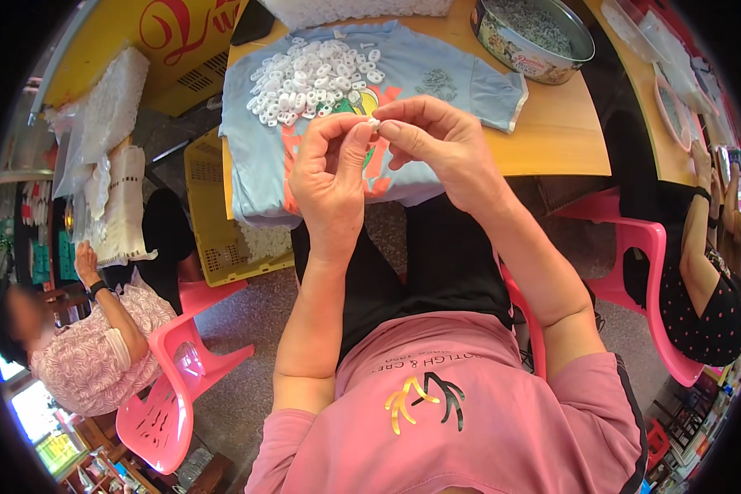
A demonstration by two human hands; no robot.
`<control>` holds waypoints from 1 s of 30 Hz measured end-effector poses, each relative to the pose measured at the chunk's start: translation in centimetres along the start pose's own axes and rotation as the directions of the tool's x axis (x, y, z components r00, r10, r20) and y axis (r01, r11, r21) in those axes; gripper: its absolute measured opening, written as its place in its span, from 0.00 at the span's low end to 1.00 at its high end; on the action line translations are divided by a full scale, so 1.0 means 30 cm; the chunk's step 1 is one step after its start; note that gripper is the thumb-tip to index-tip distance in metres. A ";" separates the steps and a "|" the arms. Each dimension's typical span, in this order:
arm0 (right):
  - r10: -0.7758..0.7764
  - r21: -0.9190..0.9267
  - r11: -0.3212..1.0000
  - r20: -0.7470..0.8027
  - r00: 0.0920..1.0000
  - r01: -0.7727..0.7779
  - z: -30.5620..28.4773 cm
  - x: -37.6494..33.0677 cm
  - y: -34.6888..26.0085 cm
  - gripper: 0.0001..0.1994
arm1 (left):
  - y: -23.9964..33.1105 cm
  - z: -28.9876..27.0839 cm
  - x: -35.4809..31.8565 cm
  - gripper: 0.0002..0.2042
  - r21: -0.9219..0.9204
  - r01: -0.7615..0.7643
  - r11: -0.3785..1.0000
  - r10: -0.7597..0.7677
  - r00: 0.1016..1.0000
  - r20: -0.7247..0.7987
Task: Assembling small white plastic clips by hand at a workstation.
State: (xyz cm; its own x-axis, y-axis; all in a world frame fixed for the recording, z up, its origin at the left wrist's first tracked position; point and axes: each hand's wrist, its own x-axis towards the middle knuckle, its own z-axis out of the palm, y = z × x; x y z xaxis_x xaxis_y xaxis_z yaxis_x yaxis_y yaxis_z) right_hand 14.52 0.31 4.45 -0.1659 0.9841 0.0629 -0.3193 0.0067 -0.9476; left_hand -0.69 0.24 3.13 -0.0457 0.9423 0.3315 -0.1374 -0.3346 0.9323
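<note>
My left hand [331,177] and my right hand [446,152] meet above the near part of a blue T-shirt [253,177] spread over the table. Between the thumbs and forefingers of both hands is a small white plastic piece [375,124], mostly covered by the fingertips. Just beyond my left hand lies a heap of white oval plastic pieces [300,78] with holes in them. A small cluster of grey metal bits [438,84], too small to name surely, rests on the shirt beyond my right hand.
A round tin [523,62] full of small grey parts stands at the table's [564,152] back right. A yellow crate [214,214] sits beside the table on the left. Other people sit on pink chairs [173,370] to both sides, their hands on other work.
</note>
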 end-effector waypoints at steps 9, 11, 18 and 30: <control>-0.039 -0.143 0.989 -0.137 0.990 0.019 -0.002 -0.040 0.033 0.09 | -0.009 0.021 -0.042 0.07 -0.134 0.292 0.947 -0.286 0.956 0.063; -0.064 -0.186 0.982 -0.151 0.986 0.036 -0.008 -0.056 0.042 0.08 | -0.003 0.020 -0.044 0.07 -0.157 0.336 0.929 -0.324 0.941 0.097; -0.342 -0.480 0.837 -0.082 0.936 0.264 -0.046 -0.091 0.070 0.05 | 0.005 0.016 -0.047 0.07 -0.065 0.410 0.910 -0.392 0.899 0.193; -0.481 -0.886 0.390 0.039 0.876 0.253 -0.211 0.006 0.006 0.04 | -0.073 0.009 -0.052 0.03 0.057 0.159 0.986 -0.169 0.948 0.270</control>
State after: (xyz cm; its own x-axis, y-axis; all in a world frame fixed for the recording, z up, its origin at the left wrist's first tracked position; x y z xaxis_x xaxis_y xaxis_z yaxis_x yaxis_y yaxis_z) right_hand 20.34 1.62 2.32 -0.0277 0.8518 0.5231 0.6598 0.4087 -0.6306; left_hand -0.06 -0.48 0.61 0.2473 0.9489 0.1958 -0.0861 -0.1797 0.9799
